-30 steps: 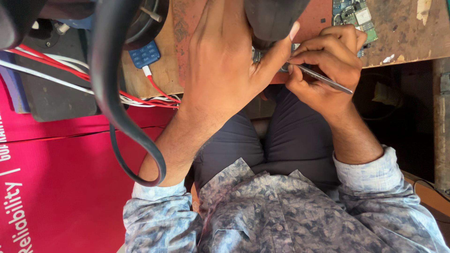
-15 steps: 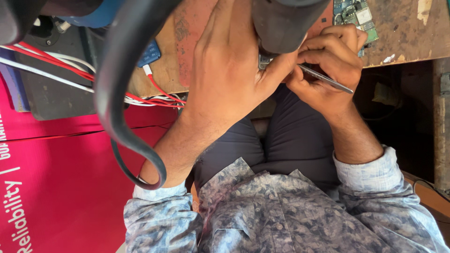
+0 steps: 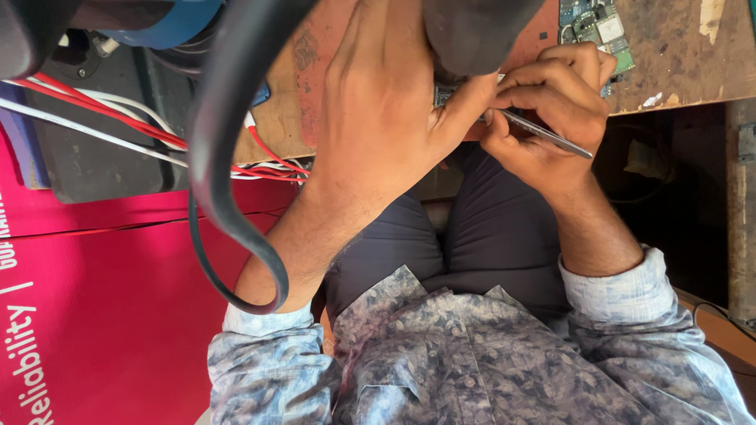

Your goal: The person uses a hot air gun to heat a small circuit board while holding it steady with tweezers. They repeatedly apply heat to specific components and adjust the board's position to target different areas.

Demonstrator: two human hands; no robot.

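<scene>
- The right hand [image 3: 551, 110] pinches slim metal tweezers [image 3: 543, 132], fingers curled tight round them, tips aimed at a small circuit board [image 3: 445, 93] at the near edge of the wooden bench [image 3: 677, 55].
- The left hand [image 3: 386, 118] lies across that board, thumb pressed beside it; what the fingers grip above is hidden by a dark rounded object [image 3: 472, 31].
- Another green circuit board [image 3: 594, 24] lies on the bench just beyond the right hand.
- Left of the bench, red and white wires [image 3: 118, 126] run over a dark case [image 3: 102, 157].
- A thick black cable [image 3: 228, 157] loops down past the left wrist.
- A red panel [image 3: 102, 315] sits below the case.
</scene>
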